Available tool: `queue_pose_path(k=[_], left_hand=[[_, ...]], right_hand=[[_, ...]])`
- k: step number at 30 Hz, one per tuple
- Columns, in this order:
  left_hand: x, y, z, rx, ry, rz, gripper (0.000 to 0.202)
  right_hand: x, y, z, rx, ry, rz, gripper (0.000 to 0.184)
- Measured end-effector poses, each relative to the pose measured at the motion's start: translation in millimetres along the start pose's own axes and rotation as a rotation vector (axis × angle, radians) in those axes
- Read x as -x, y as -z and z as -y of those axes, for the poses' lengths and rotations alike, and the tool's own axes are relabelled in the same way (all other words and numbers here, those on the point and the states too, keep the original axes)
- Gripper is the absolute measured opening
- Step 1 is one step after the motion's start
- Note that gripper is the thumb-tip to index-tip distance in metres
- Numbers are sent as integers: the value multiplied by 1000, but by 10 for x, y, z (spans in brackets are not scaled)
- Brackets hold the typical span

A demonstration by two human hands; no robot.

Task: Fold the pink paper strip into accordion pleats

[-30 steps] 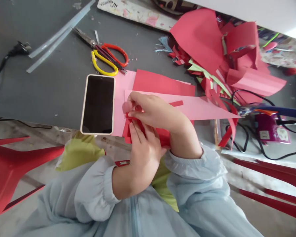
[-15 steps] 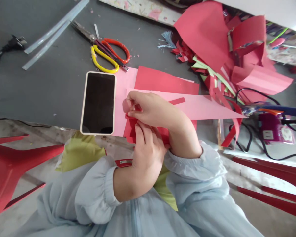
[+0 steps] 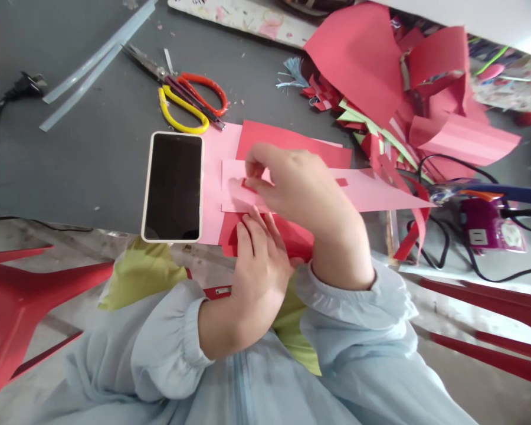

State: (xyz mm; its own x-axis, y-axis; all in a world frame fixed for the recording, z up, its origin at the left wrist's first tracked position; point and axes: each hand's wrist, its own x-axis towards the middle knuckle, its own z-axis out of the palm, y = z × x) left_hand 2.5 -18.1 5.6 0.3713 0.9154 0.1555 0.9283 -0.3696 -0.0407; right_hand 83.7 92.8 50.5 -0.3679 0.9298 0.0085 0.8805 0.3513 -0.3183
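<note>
My right hand [image 3: 301, 189] hovers over a long pink paper sheet [image 3: 376, 192] and pinches a small red paper strip [image 3: 249, 185] between thumb and fingers. My left hand [image 3: 256, 265] lies below it at the table's near edge, fingers stretched flat on a red paper piece [image 3: 292, 236]. A second small red strip [image 3: 342, 182] rests on the pink sheet beside my right wrist. More red paper [image 3: 292, 144] lies under the pink sheet.
A phone [image 3: 173, 186], screen dark, lies left of the papers. Yellow-handled and red-handled scissors [image 3: 181, 100] sit behind it, with glue sticks [image 3: 92, 65] further left. A heap of red paper scraps [image 3: 402, 94] fills the back right; cables and a glue gun [image 3: 478, 206] lie at right. Red chairs flank me.
My right hand has lifted and moved up and slightly right, carrying the small red strip off the red piece. The left hand has stayed put, pressing the red paper.
</note>
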Motion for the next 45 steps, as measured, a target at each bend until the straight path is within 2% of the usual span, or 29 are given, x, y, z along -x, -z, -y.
queue_pose_path(k=[2,3,5,8,10,13,16,18,20,22,25,27,30,33,40,45], left_hand=[[-2,-4,-2,8,3,24,78],[-2,-2,0,9,2,29,79],[-3,8,11,4,-5,29,78],[-3,33,36,-15,-11,23,75],[-1,48,53,-23,-19,14,74],[2,65,74,-27,-39,-3,71],[-1,75,88,-24,-52,-2,68],[-8,76,92,-15,-48,-5,67],[-15,75,93,-3,-44,-8,66],[-18,71,96,6,-43,-14,65],[-11,60,112,9,-44,-40,60],[0,51,135,9,-41,-72,56],[19,47,183,5,-14,-103,54],[39,65,234,12,12,-87,53],[85,112,265,7,-5,-75,49],[88,111,230,80,26,-28,51]], right_hand=[[38,83,-70,129,-77,-91,16],[53,120,-114,181,-113,-92,20],[73,173,-222,294,-243,-175,25],[90,192,-446,322,-394,-266,25],[104,173,-618,288,-411,-328,25],[141,143,-803,274,-449,-335,24],[203,145,-756,278,-475,-354,24],[247,153,-595,211,-384,-381,23],[281,141,-397,91,-242,-271,16],[296,103,-233,-31,-103,-89,15],[290,26,-126,-96,-41,65,18],[278,-14,-130,-120,-38,114,19],[261,-50,-162,-179,-33,147,18],[247,-76,-179,-222,-39,160,15],[243,-64,-190,-177,34,214,20],[224,-90,-156,-186,-33,202,18]])
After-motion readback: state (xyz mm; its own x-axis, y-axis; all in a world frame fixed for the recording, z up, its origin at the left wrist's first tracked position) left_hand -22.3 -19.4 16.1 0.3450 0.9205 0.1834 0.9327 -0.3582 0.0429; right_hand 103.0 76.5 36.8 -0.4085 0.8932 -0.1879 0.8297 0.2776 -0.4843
